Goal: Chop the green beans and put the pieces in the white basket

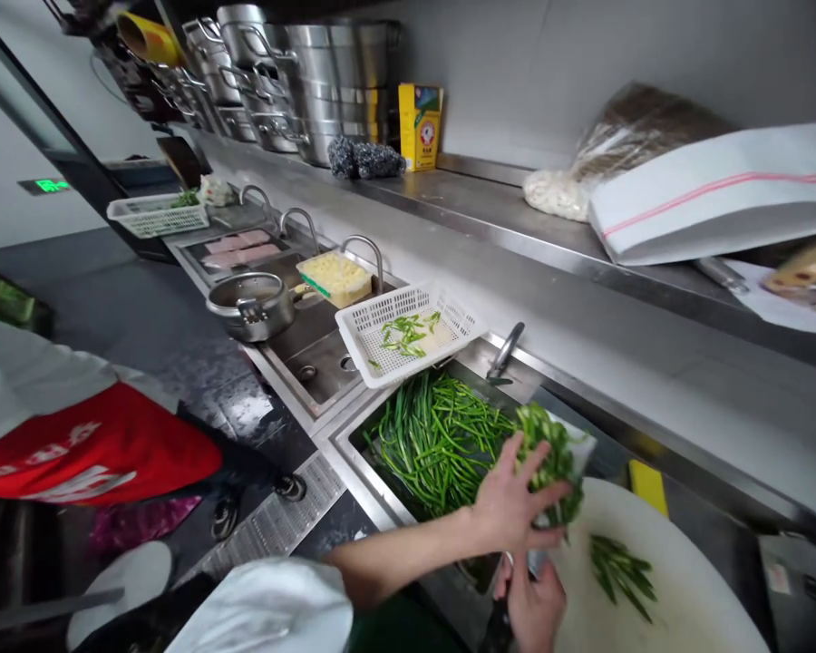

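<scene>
Stainless steel runs the length of this kitchen: a row of sinks along the table [490,272] and a shelf [517,213] above, where stacked pots [326,82], a yellow box [420,125] and a folded white cloth [721,195] are kept. In the nearest sink [354,437] a heap of long green stems [435,435] is piled, with a white basket [408,331] set just beyond. The left hand [510,508] is pressed with spread fingers against a bunch of chopped greens [550,453] carried on a knife blade [578,451], most of which is hidden. The right hand [534,603], cut off at the frame's lower edge, is closed on the knife handle [500,626], barely made out. A few cut stems [618,567] are left on the round white cutting board [686,580].
</scene>
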Demonstrator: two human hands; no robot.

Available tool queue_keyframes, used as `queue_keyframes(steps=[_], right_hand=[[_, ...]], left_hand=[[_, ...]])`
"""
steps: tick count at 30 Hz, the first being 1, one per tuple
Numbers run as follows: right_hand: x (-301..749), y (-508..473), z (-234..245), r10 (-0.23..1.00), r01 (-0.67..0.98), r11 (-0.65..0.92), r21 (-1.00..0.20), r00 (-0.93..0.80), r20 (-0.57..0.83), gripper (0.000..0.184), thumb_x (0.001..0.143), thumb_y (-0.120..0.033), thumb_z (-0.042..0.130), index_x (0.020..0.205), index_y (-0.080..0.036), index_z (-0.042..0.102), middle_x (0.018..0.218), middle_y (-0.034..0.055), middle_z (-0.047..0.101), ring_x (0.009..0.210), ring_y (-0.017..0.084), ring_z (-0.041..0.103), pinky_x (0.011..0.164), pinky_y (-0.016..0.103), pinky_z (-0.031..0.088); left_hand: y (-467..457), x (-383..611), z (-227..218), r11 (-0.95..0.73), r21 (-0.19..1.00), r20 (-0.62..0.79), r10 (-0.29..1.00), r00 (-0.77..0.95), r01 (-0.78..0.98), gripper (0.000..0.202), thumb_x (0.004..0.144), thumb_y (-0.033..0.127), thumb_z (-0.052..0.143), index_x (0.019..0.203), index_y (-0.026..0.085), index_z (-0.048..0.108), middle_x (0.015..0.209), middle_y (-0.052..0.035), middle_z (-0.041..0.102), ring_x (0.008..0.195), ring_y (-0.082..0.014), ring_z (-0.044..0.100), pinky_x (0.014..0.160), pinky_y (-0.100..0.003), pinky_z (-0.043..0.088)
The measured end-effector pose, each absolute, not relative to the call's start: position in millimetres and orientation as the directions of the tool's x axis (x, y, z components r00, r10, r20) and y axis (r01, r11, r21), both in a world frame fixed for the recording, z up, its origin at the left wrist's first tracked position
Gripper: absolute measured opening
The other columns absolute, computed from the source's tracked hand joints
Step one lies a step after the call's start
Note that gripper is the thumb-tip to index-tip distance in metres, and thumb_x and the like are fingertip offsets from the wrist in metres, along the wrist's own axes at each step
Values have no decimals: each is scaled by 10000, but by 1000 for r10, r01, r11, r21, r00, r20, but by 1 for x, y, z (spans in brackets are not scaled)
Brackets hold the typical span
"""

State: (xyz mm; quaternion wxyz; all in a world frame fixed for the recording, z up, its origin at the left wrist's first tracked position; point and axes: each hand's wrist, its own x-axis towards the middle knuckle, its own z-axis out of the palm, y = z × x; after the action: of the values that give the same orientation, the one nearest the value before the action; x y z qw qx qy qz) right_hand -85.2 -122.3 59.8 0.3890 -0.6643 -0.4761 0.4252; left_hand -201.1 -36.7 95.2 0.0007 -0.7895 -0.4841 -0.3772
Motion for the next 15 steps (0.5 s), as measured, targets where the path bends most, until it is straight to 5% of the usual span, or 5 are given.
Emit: queue_keyframes(steps=[7, 15], right_hand=[[-257, -4, 100, 949, 117, -198, -973, -226, -220, 558, 730, -798, 617, 714, -263, 462, 397, -90, 427, 287, 128, 426, 295, 244, 341], [-378, 120, 117, 887, 287, -193, -938, -359, -292, 298, 828, -484, 610, 781, -247, 436, 423, -108, 448, 295, 103, 448, 294, 188, 335]], left_hand=[[33, -378, 121, -157, 503, 492, 861, -132, 850, 573, 859, 490, 699, 1392, 290, 632, 1674, -69, 259, 1556, -466, 113, 1185, -703, 329], [163, -518, 82, 127, 677, 372, 790, -487, 725, 494, 929, 433, 626, 1373, 217, 642, 1549, -138, 440, 1487, -343, 357, 1210, -575, 331]])
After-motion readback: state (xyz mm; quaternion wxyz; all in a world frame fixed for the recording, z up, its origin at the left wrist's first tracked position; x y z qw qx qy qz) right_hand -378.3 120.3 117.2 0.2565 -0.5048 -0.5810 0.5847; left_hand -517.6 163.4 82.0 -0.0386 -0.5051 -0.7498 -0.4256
